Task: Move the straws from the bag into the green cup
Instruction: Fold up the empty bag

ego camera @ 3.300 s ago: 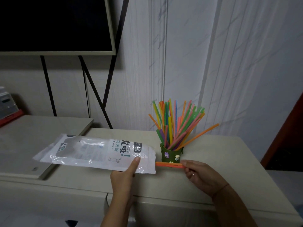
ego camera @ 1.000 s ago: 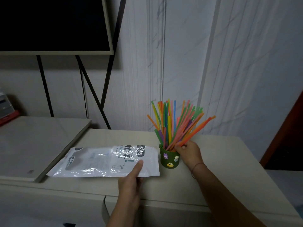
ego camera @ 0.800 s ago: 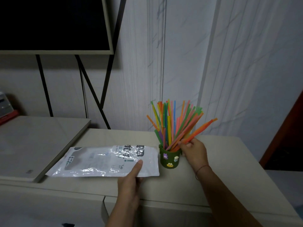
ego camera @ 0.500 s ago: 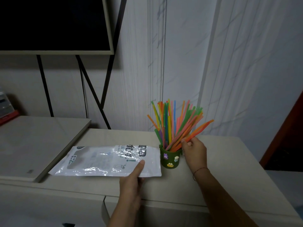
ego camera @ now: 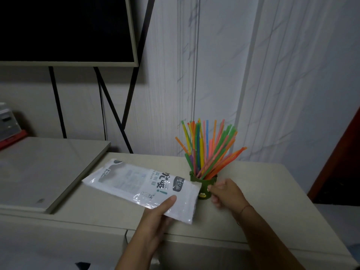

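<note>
Finds the straws (ego camera: 206, 151) standing fanned in the green cup (ego camera: 204, 185) on the desk (ego camera: 263, 201). Likely handle as light, smooth, thin-walled tubes: springy, easily kinked, prone to slip. Best pinched gently low on the shaft, several together. Pinches the near edge of the bag (ego camera: 140, 182) with the left grip (ego camera: 157, 213), thumb on top. Holds the right grip (ego camera: 226, 193) loosely curled and empty, just beside the cup. Counts one bag, one cup, well over twenty straws, too overlapped for an exact tally. Cannot tell whether any lie in the bag.
</note>
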A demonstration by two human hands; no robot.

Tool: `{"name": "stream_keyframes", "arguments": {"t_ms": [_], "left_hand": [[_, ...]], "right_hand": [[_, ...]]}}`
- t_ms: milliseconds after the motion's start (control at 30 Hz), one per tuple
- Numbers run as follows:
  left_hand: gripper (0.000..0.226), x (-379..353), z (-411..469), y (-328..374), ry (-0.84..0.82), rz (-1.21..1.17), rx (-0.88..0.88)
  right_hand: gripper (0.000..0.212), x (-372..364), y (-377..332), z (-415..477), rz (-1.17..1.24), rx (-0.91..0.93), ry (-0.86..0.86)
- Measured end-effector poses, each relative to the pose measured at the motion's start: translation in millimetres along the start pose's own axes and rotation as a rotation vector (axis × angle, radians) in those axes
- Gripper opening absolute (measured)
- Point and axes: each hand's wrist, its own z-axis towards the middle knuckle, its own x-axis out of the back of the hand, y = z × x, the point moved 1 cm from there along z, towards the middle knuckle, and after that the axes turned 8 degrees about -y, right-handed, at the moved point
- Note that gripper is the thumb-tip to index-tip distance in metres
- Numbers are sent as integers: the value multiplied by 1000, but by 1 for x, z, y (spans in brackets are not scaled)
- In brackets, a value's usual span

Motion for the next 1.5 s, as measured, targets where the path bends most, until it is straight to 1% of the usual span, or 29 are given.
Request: {"name": "stream_keyframes", "arguments": {"t_ms": [67, 100, 167, 267, 333, 367, 433, 500, 600, 633, 733, 767, 833, 900, 967, 1067, 1167, 1267, 1400, 1500], "left_hand": [[52, 7, -5, 4, -75, 46, 67], [56, 10, -8, 7, -120, 65, 104], [62, 14, -16, 11, -226, 108, 178], [65, 21, -28, 16, -369, 220, 283], [67, 24, -34, 18, -475, 303, 338], [67, 24, -38, 19, -531, 335, 359], [67, 24, -45, 20, -612, 382, 380], [62, 25, -51, 22, -583, 403, 374], [50, 28, -53, 25, -396, 376, 284], [47, 30, -52, 26, -326, 375, 239], [34, 31, -54, 29, -181, 417, 122], [29, 31, -55, 30, -154, 432, 101], [24, 29, -59, 32, -117, 448, 80], [23, 30, -61, 33, -99, 456, 85], [24, 31, -64, 34, -91, 454, 100], [27, 32, -69, 36, -82, 466, 96], [25, 32, -71, 36, -86, 453, 70], [22, 29, -73, 37, -90, 396, 69], [19, 25, -77, 42, -83, 313, 77], [20, 20, -80, 44, -90, 250, 117]], "right_hand": [[12, 2, 4, -13, 22, -37, -75], [16, 2, 5, -20, 40, -49, -118], [21, 0, 8, -31, 160, -102, -215], [44, -10, 5, -42, 378, -215, -385], [55, -24, 0, -50, 404, -230, -506], [54, -31, -2, -53, 397, -210, -543], [43, -43, -5, -59, 403, -148, -597], [36, -50, -7, -65, 362, -78, -590], [21, -54, -8, -73, 282, -2, -448], [19, -55, -8, -75, 272, 24, -418], [17, -56, -10, -82, 242, 80, -396], [17, -56, -12, -84, 247, 88, -398], [23, -54, -16, -87, 259, 75, -392], [26, -50, -19, -88, 201, 85, -387], [20, -45, -19, -89, 135, 116, -371], [11, -39, -19, -93, 126, 142, -337], [11, -37, -19, -97, 139, 152, -312], [14, -38, -17, -98, 205, 139, -300], [20, -34, -19, -101, 315, 143, -350], [31, -30, -19, -103, 300, 147, -306]]}}
